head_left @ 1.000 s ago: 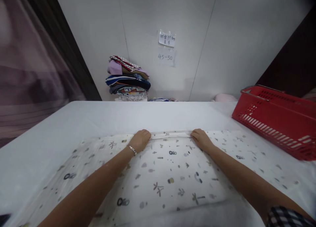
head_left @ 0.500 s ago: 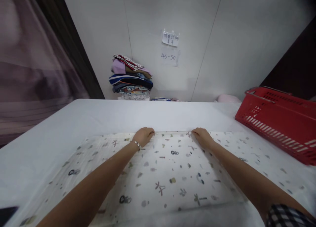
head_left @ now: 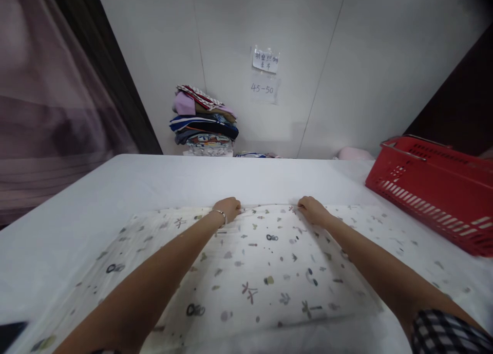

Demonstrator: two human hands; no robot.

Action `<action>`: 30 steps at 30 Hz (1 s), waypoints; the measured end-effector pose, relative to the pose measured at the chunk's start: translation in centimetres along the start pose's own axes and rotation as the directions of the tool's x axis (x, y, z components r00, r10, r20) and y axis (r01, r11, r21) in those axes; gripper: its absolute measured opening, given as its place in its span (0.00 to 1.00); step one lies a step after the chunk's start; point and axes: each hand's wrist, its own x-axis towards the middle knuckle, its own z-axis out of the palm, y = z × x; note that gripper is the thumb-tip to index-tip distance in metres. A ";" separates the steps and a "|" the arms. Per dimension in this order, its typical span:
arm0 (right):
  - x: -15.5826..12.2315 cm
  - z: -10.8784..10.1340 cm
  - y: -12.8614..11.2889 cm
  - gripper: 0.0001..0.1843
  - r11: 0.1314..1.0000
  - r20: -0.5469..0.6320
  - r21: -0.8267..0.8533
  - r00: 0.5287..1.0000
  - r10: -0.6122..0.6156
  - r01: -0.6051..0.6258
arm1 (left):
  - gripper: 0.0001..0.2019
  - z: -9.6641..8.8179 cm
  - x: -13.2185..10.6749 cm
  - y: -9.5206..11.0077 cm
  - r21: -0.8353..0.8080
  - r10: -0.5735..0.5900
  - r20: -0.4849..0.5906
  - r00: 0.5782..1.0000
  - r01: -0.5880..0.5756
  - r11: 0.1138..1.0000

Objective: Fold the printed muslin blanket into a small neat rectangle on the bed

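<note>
A thin white printed cloth (head_left: 269,272), patterned with small palm trees and leaves, lies spread over the white table. My left hand (head_left: 228,209), with a bracelet at the wrist, is closed on the cloth's far edge. Farther right, my right hand (head_left: 310,210) pinches the same edge. Between the two hands the edge bows slightly upward. The cloth extends past both forearms to left and right, and its near part shows a fold line.
A red plastic basket (head_left: 431,189) stands on the table (head_left: 262,179) at the right. Beyond the far edge rises a stack of folded clothes (head_left: 204,120) against the wall. Paper signs (head_left: 265,61) hang above. A pink curtain (head_left: 50,112) is at the left.
My fingers have curled more tightly on the cloth's far edge, and that edge has lifted slightly between my hands. My left wrist has turned a little.
</note>
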 end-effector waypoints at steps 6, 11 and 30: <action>-0.7 -0.7 -0.6 0.08 0.999 -0.039 0.036 0.999 0.026 -0.025 | 0.07 -0.1 -0.2 -0.2 -0.011 0.023 -0.045 0.999 -0.024 1.000; -1.0 -0.8 -0.3 0.09 0.998 -0.047 0.062 0.999 0.007 -0.004 | 0.12 0.0 -0.5 -0.9 -0.076 0.069 -0.081 0.994 -0.075 0.994; 0.0 0.5 0.3 0.12 0.988 0.019 0.154 1.000 0.008 -0.011 | 0.17 -0.3 -0.5 -0.5 -0.138 0.026 0.017 1.000 -0.024 0.990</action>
